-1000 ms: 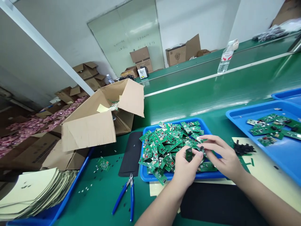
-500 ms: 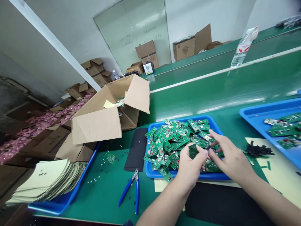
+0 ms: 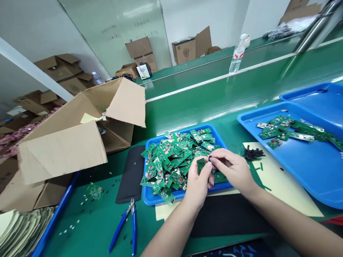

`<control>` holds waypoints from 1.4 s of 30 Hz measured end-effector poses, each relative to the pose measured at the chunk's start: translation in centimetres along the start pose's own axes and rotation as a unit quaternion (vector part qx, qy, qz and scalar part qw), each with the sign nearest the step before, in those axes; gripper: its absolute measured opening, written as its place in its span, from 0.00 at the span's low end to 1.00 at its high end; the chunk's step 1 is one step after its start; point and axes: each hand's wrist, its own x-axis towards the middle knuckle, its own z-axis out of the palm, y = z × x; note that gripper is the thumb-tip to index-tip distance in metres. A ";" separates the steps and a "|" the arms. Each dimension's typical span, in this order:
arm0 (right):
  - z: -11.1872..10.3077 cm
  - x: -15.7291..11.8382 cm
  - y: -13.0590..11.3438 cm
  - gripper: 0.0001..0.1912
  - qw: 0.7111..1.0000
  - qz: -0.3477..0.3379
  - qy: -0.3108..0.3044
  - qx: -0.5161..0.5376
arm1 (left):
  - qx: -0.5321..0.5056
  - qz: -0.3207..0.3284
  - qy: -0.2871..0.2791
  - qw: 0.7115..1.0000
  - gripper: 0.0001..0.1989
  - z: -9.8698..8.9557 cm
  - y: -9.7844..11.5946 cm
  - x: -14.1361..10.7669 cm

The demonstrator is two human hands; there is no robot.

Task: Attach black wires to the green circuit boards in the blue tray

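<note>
My left hand (image 3: 198,178) grips a green circuit board (image 3: 200,165) between thumb and fingers, over the front right part of a blue tray (image 3: 148,201). Close against it, my right hand (image 3: 233,169) pinches a small black piece (image 3: 210,157) at the board's right end. Many green circuit boards (image 3: 171,157) are heaped in the tray. A pile of black strips (image 3: 253,153) lies to the right of my right hand, on yellowish paper (image 3: 289,192). Blue-handled cutters (image 3: 125,225) lie open to the left of my forearms.
A large open cardboard box (image 3: 64,150) stands at left. Another blue tray (image 3: 300,167) at right holds more boards. Black sheets (image 3: 130,175) lie left of the heaped tray. A water bottle (image 3: 237,57) stands farther back. Stacked paper sheets (image 3: 24,228) are at lower left.
The view has swung right, showing more of the right-hand trays. My right hand's fingers have closed in around the small black piece, beside the board in my left hand.
</note>
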 end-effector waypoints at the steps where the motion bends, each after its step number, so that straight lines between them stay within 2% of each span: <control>1: -0.1 0.0 -0.1 0.06 1.000 -0.003 0.009 -0.006 | -0.014 0.001 -0.017 1.000 0.19 0.1 -0.1 -0.1; 5: -0.4 0.1 -0.6 0.06 0.998 -0.020 0.049 -0.025 | -0.060 0.014 -0.084 0.995 0.22 0.4 -0.5 -0.7; 9: -0.9 0.2 -0.8 0.04 0.994 -0.023 0.103 0.003 | -0.062 0.007 -0.060 0.996 0.18 0.3 -0.2 -0.3; 11: -1.3 0.4 -0.7 0.04 0.996 -0.031 0.074 -0.025 | -0.045 -0.011 -0.041 0.998 0.14 0.1 0.0 0.1; 14: -1.9 0.8 -0.6 0.04 0.987 -0.095 -0.063 -0.116 | 0.006 -0.026 -0.019 0.999 0.13 -0.1 0.4 0.5; 16: -2.2 1.1 -0.6 0.04 0.971 -0.147 -0.108 -0.157 | 0.051 -0.017 -0.002 0.999 0.14 -0.3 0.6 0.5; 20: -2.4 1.3 -0.7 0.05 0.955 -0.183 -0.128 -0.197 | 0.119 0.013 0.012 0.993 0.14 -0.4 0.8 0.5; 24: -2.1 1.0 -0.8 0.06 0.939 -0.208 -0.160 -0.223 | 0.110 0.004 -0.002 0.994 0.16 -0.3 0.7 0.5; 36: -1.8 0.8 -0.4 0.07 0.928 -0.237 -0.138 -0.251 | 0.133 0.038 0.003 0.990 0.15 -0.6 -0.1 0.5; 42: -1.7 0.9 -0.7 0.06 0.922 -0.245 -0.140 -0.266 | 0.118 0.026 0.000 0.993 0.15 -0.3 0.0 0.5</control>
